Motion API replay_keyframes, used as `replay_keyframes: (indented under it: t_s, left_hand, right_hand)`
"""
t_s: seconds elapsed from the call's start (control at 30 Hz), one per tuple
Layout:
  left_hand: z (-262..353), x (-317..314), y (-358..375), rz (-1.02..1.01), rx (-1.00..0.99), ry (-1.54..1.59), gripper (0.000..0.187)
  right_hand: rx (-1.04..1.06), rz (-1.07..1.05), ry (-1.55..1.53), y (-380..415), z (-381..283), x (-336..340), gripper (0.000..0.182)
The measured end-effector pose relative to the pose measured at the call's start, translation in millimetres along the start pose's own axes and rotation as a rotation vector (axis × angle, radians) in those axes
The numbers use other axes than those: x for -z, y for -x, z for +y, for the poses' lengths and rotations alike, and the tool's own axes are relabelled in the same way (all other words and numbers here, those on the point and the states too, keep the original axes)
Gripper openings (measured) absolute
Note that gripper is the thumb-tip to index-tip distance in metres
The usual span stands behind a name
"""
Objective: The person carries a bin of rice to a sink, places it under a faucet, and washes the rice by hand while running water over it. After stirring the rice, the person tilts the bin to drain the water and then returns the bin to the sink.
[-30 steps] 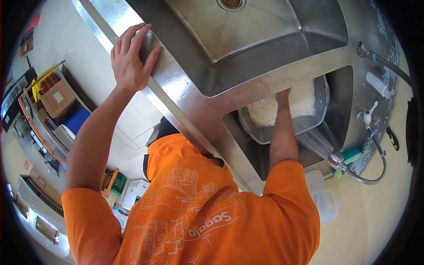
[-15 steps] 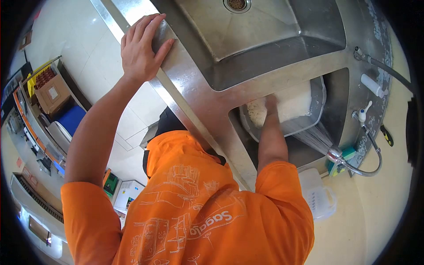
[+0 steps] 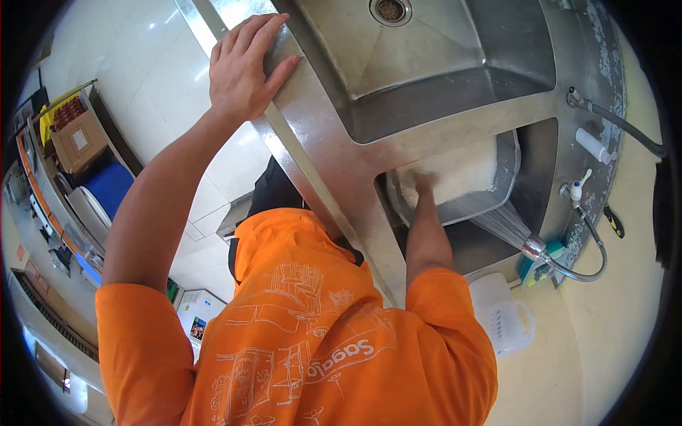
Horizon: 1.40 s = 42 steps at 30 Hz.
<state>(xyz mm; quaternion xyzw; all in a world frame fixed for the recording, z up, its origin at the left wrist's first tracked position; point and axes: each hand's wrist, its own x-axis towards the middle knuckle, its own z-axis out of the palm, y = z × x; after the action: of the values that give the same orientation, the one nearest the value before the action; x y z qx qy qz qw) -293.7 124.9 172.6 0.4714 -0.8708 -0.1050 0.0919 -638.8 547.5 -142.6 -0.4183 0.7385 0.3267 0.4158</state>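
My left hand (image 3: 243,74) lies on the front rim of the steel sink counter (image 3: 323,135), fingers stretched out and the thumb apart, holding nothing. My right hand (image 3: 424,182) is down in a clear plastic tub (image 3: 506,174), inside the smaller sink basin (image 3: 534,153). Its fingers are hidden and blurred in the tub's cloudy white contents (image 3: 465,170), which look like rice in water. A spray head (image 3: 534,246) on a flexible hose sends water toward the tub's near side.
The larger basin (image 3: 426,50) has a drain strainer (image 3: 390,10). Along the wall side are a faucet (image 3: 579,99), a white bottle (image 3: 592,144), a white-handled tap (image 3: 577,188) and a green sponge (image 3: 553,255). A translucent plastic basket (image 3: 508,323) stands beside the sink.
My right hand has shifted slightly left within the tub, and its fingers are more blurred. My left hand stays on the rim; the whole view has shifted a little. Water keeps spraying.
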Motion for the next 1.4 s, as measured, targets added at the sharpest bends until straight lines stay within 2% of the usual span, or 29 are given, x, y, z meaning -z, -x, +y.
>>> replay_keyframes:
  t_s: [0.07, 0.13, 0.17, 0.23, 0.27, 0.37, 0.47, 0.57, 0.63, 0.8, 0.87, 1.0, 1.13, 1.27, 1.37, 1.4]
  left_hand:
    - [-2, 1, -1, 0.011, -0.012, -0.009, 0.057]
    - [2, -1, 2, 0.008, -0.014, -0.012, 0.058]
    - [3, -1, 2, 0.013, -0.011, -0.026, 0.058]
    - [0, -1, 1, 0.015, -0.007, -0.038, 0.059]
    - [-1, 0, 1, 0.014, -0.004, -0.029, 0.059]
    - [0, 0, 2, 0.0, -0.004, -0.015, 0.058]
    - [0, -1, 0, 0.003, -0.011, -0.043, 0.058]
    - [-1, -1, 2, 0.001, -0.012, -0.041, 0.057]
    - [-2, 0, 1, -0.009, -0.005, -0.01, 0.057]
    - [-1, -3, 3, 0.008, -0.011, -0.064, 0.056]
    - [-3, -2, 1, 0.008, -0.01, -0.07, 0.056]
    - [0, 0, 1, -0.008, 0.0, -0.059, 0.055]
    - [0, -6, 3, 0.007, 0.017, -0.099, 0.055]
    - [2, 2, 0, -0.006, -0.002, -0.036, 0.054]
    - [4, 4, -1, -0.017, -0.005, -0.02, 0.055]
    - [3, 4, -2, -0.019, -0.006, -0.018, 0.055]
  right_hand:
    - [0.123, 0.035, 0.099, -26, 12, -2, 0.065]
    - [0.174, 0.077, 0.08, -21, 29, 41, 0.064]
    - [0.146, 0.097, -0.062, 13, 20, 83, 0.057]
    - [-0.136, 0.096, -0.988, 72, -10, 157, 0.054]
    - [-0.284, 0.081, -1.449, 85, -17, 172, 0.053]
    - [0.094, 0.502, -1.004, 54, 13, 159, 0.055]
    - [0.228, 0.651, -0.529, -1, 44, 161, 0.063]
    - [0.501, 0.53, -0.885, -33, 61, 163, 0.067]
    - [0.503, 0.465, -0.986, -48, 66, 169, 0.067]
    - [0.295, 0.295, -1.157, -72, 78, 180, 0.068]
    - [0.169, 0.19, -1.32, -72, 79, 175, 0.069]
    - [-0.095, -0.028, -1.713, -43, 62, 143, 0.07]
    - [-0.263, -0.15, -1.992, 9, 18, 131, 0.071]
    - [-0.338, -0.187, -2.177, 30, -6, 119, 0.073]
    - [-0.151, -0.242, -2.331, 15, 14, 75, 0.071]
    - [-0.117, -0.242, -2.361, 30, 11, 91, 0.066]
